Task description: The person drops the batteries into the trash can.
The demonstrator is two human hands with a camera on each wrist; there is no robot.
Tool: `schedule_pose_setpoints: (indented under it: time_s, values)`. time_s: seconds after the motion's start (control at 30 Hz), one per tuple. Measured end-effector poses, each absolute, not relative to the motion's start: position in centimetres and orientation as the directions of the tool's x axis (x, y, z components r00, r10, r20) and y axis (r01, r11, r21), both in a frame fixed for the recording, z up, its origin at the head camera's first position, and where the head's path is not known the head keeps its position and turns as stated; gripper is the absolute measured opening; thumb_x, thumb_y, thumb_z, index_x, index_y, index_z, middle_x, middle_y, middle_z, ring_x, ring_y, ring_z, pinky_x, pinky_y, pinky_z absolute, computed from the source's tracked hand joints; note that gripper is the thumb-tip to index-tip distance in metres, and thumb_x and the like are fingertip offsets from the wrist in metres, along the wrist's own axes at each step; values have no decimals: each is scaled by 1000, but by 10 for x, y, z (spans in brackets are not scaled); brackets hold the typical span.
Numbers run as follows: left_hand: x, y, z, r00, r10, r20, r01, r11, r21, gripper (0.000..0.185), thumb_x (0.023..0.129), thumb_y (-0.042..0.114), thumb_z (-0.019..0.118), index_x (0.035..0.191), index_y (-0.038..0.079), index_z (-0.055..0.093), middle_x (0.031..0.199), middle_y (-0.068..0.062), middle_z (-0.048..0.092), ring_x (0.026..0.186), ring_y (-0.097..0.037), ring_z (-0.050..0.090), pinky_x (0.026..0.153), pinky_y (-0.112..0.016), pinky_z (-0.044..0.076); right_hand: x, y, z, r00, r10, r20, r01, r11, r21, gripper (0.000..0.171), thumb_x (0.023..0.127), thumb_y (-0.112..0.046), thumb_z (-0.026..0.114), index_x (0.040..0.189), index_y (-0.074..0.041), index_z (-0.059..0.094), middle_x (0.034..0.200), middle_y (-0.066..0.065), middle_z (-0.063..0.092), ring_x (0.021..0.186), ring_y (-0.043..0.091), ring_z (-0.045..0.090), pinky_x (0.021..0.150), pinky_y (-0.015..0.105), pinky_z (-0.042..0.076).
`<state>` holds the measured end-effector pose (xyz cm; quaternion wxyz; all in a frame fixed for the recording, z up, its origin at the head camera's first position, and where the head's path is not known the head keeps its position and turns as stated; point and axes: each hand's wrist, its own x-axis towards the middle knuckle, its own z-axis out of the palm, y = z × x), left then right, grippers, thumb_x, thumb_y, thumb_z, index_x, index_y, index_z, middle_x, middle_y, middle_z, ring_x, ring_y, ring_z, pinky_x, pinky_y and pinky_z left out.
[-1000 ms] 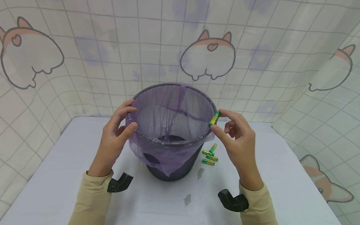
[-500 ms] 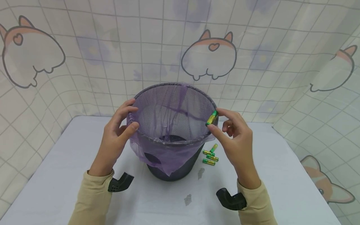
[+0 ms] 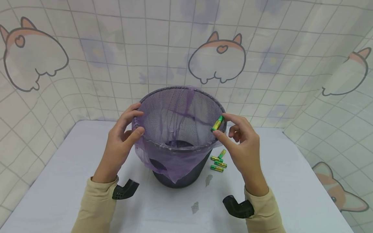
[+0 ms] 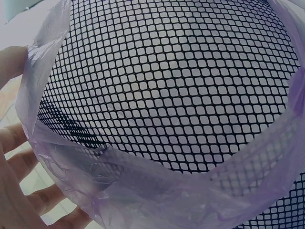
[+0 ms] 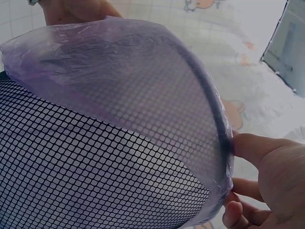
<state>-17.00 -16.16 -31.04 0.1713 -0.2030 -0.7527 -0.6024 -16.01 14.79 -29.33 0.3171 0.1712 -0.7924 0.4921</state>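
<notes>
A black mesh wastebasket [image 3: 201,161] stands on the table, lined with a thin purple plastic bag [image 3: 172,161] folded down over its rim. My left hand [image 3: 119,139] grips the left side of the lined rim, its fingers and thumb spread along the edge. Between thumb and index finger, my right hand [image 3: 243,139] pinches a green and yellow battery [image 3: 217,123] at the right rim. That battery is tilted; the right wrist view has it hidden behind the rim and bag. Several similar batteries [image 3: 217,168] lie on the table just right of the wastebasket.
The white table [image 3: 163,210] has two grey patches [image 3: 195,207] near its front. Behind and beside it hangs a tile-patterned curtain [image 3: 163,42] with cartoon dogs. A black device [image 3: 125,189] sits on the left wrist, another device [image 3: 238,207] on the right.
My right hand has moved slightly left with the battery, bringing it just over the right rim. The left hand has stayed on the rim.
</notes>
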Motion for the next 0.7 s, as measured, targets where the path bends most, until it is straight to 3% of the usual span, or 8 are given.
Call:
schedule_pose_setpoints:
  time_s: [0.3, 0.7]
  values:
    - [-169, -162, -310, -859, 101, 502, 512, 188, 838, 40, 95, 9, 55, 134, 8, 50, 155, 7, 35, 145, -21, 31, 97, -19, 43, -161, 149, -294, -735, 16, 678, -605, 436, -666, 46, 79, -3, 77, 122, -11, 65, 113, 5, 65, 73, 11, 44, 61, 19, 34]
    - [-170, -162, -310, -862, 103, 497, 508, 193, 840, 40, 95, 9, 56, 135, 7, 49, 155, 7, 35, 145, -20, 31, 97, -19, 43, -158, 152, -295, -725, 31, 688, -603, 454, -656, 47, 78, -3, 77, 123, -10, 64, 115, 6, 65, 74, 9, 43, 62, 19, 34]
